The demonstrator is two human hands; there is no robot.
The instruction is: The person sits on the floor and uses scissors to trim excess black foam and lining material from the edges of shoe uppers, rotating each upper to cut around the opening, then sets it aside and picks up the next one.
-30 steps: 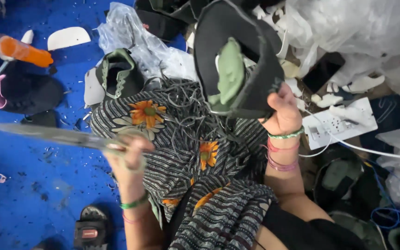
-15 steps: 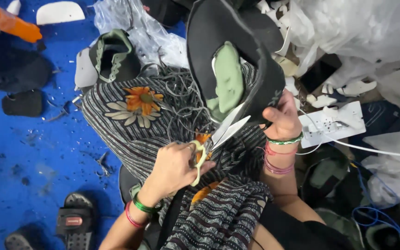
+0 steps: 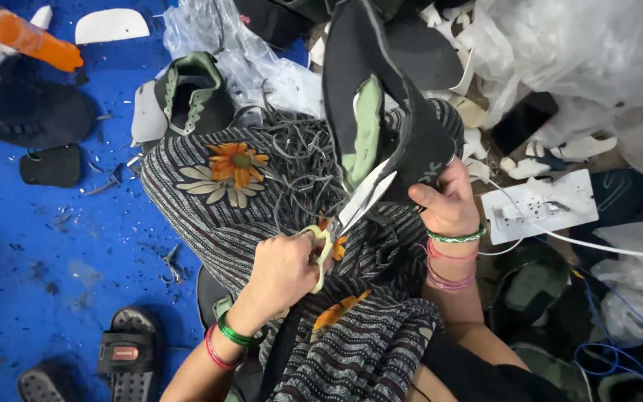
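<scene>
My right hand grips the lower edge of a black shoe upper with a green tongue, held upright over my lap. My left hand holds yellow-handled scissors; their blades are parted and point up into the bottom edge of the upper, beside my right thumb. A pile of thin black trimmings lies on the striped, flower-printed cloth over my knees.
A blue floor on the left carries scraps, a second black-and-green shoe upper, a dark shoe with pink lining, an orange bottle and sandals. On the right lie a white power strip, cables and plastic bags.
My left hand came in from the left with the scissors, brought them to the shoe upper, and set the blades against its lower edge. My right hand kept holding the upper.
</scene>
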